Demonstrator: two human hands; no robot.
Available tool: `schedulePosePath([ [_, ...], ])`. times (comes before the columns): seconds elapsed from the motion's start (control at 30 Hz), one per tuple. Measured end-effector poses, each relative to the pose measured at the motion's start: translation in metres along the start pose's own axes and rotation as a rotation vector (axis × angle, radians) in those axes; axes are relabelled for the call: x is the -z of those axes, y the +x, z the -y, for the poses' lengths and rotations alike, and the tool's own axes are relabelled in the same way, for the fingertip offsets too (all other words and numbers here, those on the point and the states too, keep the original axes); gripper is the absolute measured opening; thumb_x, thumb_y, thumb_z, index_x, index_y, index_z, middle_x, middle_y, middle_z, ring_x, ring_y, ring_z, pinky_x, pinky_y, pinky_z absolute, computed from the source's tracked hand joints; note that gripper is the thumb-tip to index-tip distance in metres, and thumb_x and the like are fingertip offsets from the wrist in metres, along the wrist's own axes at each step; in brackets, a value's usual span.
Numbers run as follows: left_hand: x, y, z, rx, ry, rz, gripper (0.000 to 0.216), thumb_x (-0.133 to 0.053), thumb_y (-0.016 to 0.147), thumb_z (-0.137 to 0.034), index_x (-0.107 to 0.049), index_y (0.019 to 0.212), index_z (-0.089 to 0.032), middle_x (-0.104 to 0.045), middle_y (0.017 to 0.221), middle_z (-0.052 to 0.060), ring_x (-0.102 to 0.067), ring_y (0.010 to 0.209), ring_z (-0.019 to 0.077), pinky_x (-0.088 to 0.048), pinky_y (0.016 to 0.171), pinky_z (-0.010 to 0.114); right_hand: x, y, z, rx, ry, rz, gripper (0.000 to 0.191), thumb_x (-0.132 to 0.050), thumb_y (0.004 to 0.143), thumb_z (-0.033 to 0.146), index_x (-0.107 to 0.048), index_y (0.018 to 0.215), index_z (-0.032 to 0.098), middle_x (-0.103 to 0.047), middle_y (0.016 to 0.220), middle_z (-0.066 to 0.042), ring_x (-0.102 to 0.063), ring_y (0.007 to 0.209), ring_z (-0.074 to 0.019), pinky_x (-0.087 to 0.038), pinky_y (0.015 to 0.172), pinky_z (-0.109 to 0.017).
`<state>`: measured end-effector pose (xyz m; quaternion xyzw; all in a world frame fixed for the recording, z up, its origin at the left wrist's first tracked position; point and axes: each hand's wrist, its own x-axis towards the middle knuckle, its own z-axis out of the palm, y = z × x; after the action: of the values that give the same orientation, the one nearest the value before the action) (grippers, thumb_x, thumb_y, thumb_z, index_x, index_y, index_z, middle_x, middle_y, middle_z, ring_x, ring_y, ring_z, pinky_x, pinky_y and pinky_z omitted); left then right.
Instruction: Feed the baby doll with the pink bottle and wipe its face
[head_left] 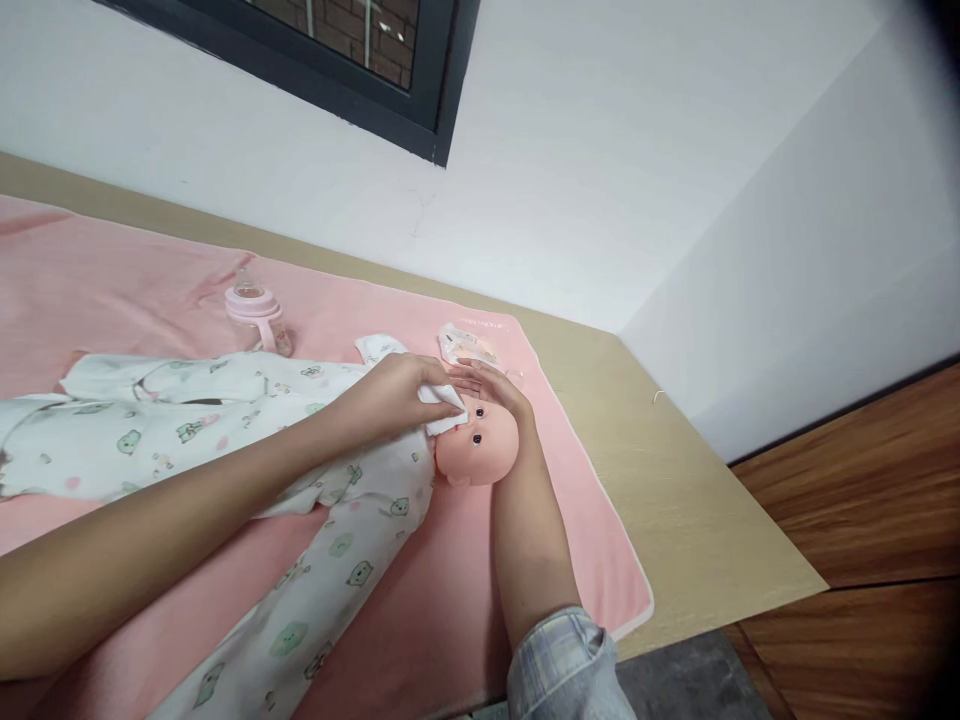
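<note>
Head view: looking down on a pink blanket [112, 290] spread over the counter [690, 500], both hands busy at one end.
Sleepsuit [225, 420]: white with little green prints, stretched out across the left and middle of the blanket, and the doll is wearing it.
Bottle [255, 315]: pale pink with handles, upright on the blanket just behind the sleepsuit.
Left hand [390, 400]: reaching over the doll's chest, fingers pinched on a wipe.
Wipe [444, 410]: white, folded, pressed against the doll's cheek beside the eye.
Packet [469, 345]: clear and crinkled, lying on the blanket just behind the head.
Doll [480, 445]: on its back on the blanket, bare head toward the right end, face up.
Right hand [495, 385]: fingers loose and flat across the top of the doll's head, gripping nothing; a checked cuff shows at the forearm.
Floor [862, 520]: dark wood, off to the right.
</note>
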<state>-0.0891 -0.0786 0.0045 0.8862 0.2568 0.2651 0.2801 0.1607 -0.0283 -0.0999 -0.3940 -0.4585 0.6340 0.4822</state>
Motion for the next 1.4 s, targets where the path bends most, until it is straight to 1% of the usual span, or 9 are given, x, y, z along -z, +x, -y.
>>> schedulePosePath([
  [0.2, -0.002, 0.0, -0.002, -0.025, 0.018, 0.017, 0.017, -0.061, 0.08, -0.026, -0.076, 0.086, -0.023, -0.07, 0.087, -0.001, -0.062, 0.084, 0.019, -0.042, 0.075, 0.026, 0.002, 0.004, -0.002, 0.001, 0.005, -0.001, 0.028, -0.064, 0.084, 0.036, -0.061, 0.109, 0.023, -0.07, 0.113, -0.005, -0.065, 0.108, -0.0206, -0.045, 0.108, -0.043],
  [0.5, 0.005, -0.001, -0.006, -0.02, -0.027, 0.043, 0.013, -0.064, 0.079, -0.029, -0.074, 0.084, -0.023, -0.069, 0.087, -0.002, -0.063, 0.083, 0.0191, -0.044, 0.073, 0.025, 0.005, 0.002, -0.003, 0.019, 0.008, 0.036, 0.03, -0.063, 0.084, 0.038, -0.061, 0.111, 0.023, -0.07, 0.113, -0.005, -0.065, 0.109, -0.0218, -0.045, 0.108, -0.045],
  [0.6, 0.011, 0.0, -0.003, 0.05, -0.185, 0.083, 0.016, -0.068, 0.078, -0.034, -0.073, 0.087, -0.021, -0.071, 0.089, -0.001, -0.065, 0.086, 0.0208, -0.047, 0.072, 0.025, 0.006, 0.004, -0.004, 0.025, 0.02, 0.039, 0.031, -0.063, 0.083, 0.038, -0.061, 0.11, 0.023, -0.07, 0.114, -0.005, -0.065, 0.109, -0.0224, -0.045, 0.108, -0.045],
  [0.7, 0.014, 0.0, -0.002, 0.156, -0.486, 0.166, 0.018, -0.071, 0.078, -0.035, -0.07, 0.087, -0.019, -0.071, 0.095, 0.001, -0.067, 0.09, 0.0232, -0.051, 0.072, 0.026, 0.005, 0.004, -0.002, 0.007, 0.024, 0.026, 0.031, -0.064, 0.083, 0.036, -0.061, 0.111, 0.022, -0.07, 0.113, -0.005, -0.064, 0.11, -0.022, -0.045, 0.108, -0.044],
  [0.83, 0.013, -0.001, -0.006, 0.219, -0.954, 0.268, 0.014, -0.074, 0.077, -0.025, -0.063, 0.077, -0.017, -0.07, 0.102, 0.005, -0.067, 0.096, 0.0249, -0.055, 0.078, 0.03, -0.003, -0.001, 0.004, -0.002, 0.019, 0.021, 0.03, -0.065, 0.082, 0.036, -0.061, 0.109, 0.022, -0.07, 0.11, -0.005, -0.064, 0.11, -0.0221, -0.047, 0.106, -0.044],
  [0.97, 0.012, -0.003, -0.01, 0.265, -1.147, 0.326, 0.016, -0.073, 0.075, -0.014, -0.057, 0.073, -0.016, -0.07, 0.097, 0.007, -0.068, 0.092, 0.0241, -0.054, 0.077, 0.03, -0.009, -0.006, 0.009, -0.016, 0.008, 0.002, 0.03, -0.065, 0.081, 0.037, -0.06, 0.107, 0.024, -0.071, 0.109, -0.005, -0.064, 0.111, -0.0229, -0.048, 0.104, -0.045],
  [1.2, 0.013, -0.003, -0.01, 0.255, -1.151, 0.412, 0.023, -0.069, 0.079, -0.013, -0.049, 0.067, -0.016, -0.069, 0.095, 0.008, -0.068, 0.089, 0.0241, -0.053, 0.079, 0.032, -0.004, -0.002, 0.005, -0.042, 0.008, 0.002, 0.032, -0.061, 0.083, 0.036, -0.057, 0.112, 0.024, -0.07, 0.11, -0.005, -0.064, 0.11, -0.023, -0.048, 0.103, -0.047],
  [1.33, 0.015, -0.002, -0.007, 0.238, -0.942, 0.362, 0.023, -0.072, 0.081, -0.023, -0.053, 0.071, -0.016, -0.07, 0.098, 0.005, -0.067, 0.095, 0.0227, -0.052, 0.078, 0.028, 0.002, 0.002, 0.001, -0.016, 0.013, 0.036, 0.031, -0.062, 0.083, 0.037, -0.057, 0.111, 0.023, -0.07, 0.113, -0.005, -0.065, 0.109, -0.0218, -0.047, 0.106, -0.045],
  [1.4, 0.017, -0.001, -0.003, 0.18, -0.798, 0.308, 0.022, -0.077, 0.078, -0.026, -0.057, 0.074, -0.017, -0.07, 0.1, 0.003, -0.066, 0.1, 0.0222, -0.051, 0.08, 0.026, 0.003, 0.002, 0.001, -0.005, 0.012, 0.049, 0.031, -0.062, 0.084, 0.037, -0.057, 0.111, 0.023, -0.07, 0.113, -0.005, -0.064, 0.11, -0.0216, -0.046, 0.107, -0.045],
])
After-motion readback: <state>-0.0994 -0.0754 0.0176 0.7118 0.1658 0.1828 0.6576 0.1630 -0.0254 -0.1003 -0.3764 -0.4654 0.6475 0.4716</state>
